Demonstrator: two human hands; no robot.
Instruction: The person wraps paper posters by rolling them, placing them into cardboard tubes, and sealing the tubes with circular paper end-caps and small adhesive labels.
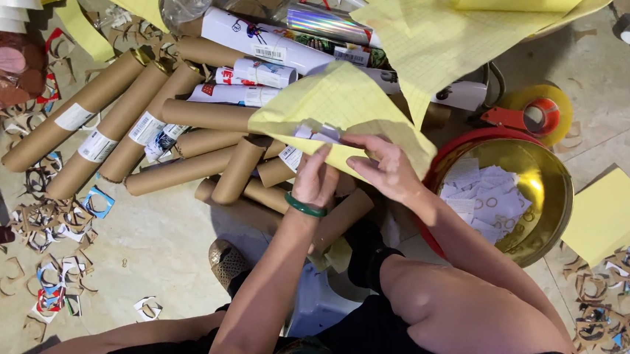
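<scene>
My left hand, with a green bangle on its wrist, pinches the lower edge of a folded yellow lined sheet. My right hand grips the same sheet just to the right, fingers curled over its edge. Small white paper pieces lie on the sheet right above my fingertips. The sheet is held over a pile of brown cardboard tubes.
A gold bowl with a red rim at right holds white paper slips. Behind it are a yellow tape roll in a red dispenser and printed rolls. Cut paper scraps litter the floor. A yellow sheet lies far right.
</scene>
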